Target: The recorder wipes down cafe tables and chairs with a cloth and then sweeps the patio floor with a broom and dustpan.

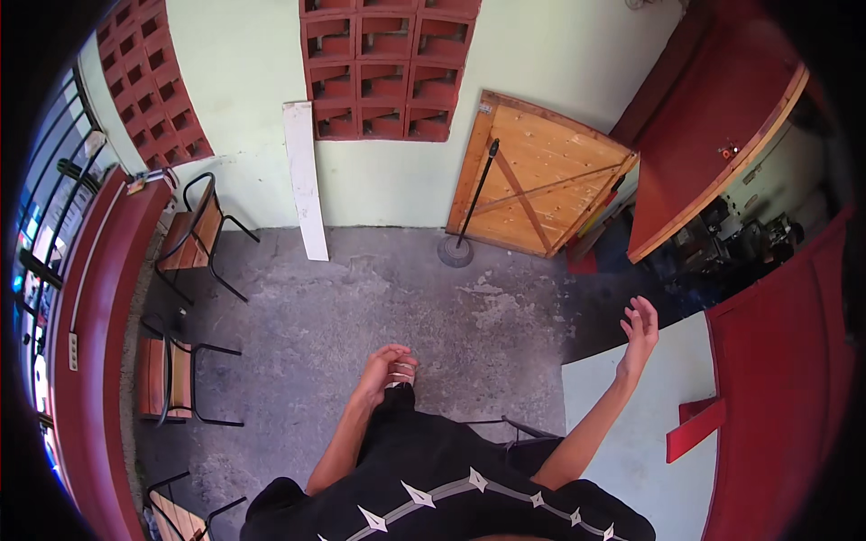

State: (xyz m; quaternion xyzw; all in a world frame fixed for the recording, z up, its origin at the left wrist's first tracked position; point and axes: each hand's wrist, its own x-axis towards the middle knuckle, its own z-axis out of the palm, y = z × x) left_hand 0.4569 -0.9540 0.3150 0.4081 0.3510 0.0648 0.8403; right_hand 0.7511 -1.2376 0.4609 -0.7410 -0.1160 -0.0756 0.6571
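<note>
At four o'clock, your right hand point(640, 332) is raised with its fingers spread and slightly bent; it appears to grip nothing. Its wrist lies across the view of a pale flat surface point(654, 442), the thing nearest it, which extends toward five o'clock; contact cannot be confirmed. Just below centre, near seven o'clock, your left hand point(382, 371) is loosely curled, no object visible in it, close to your black clothing point(406, 442). A grey, worn floor point(325, 379) lies beyond.

A black pole stand point(473, 203) is upright just above centre. Behind it, between one and two o'clock, a timber panel point(519, 162) leans against the wall. A red board point(704, 135) with a wooden edge is noted at two o'clock. At ten o'clock a white plank point(304, 180) leans on the wall. Between seven and ten o'clock are three wood-and-metal chairs point(188, 242), beside a red ledge point(95, 270) at nine.
</note>
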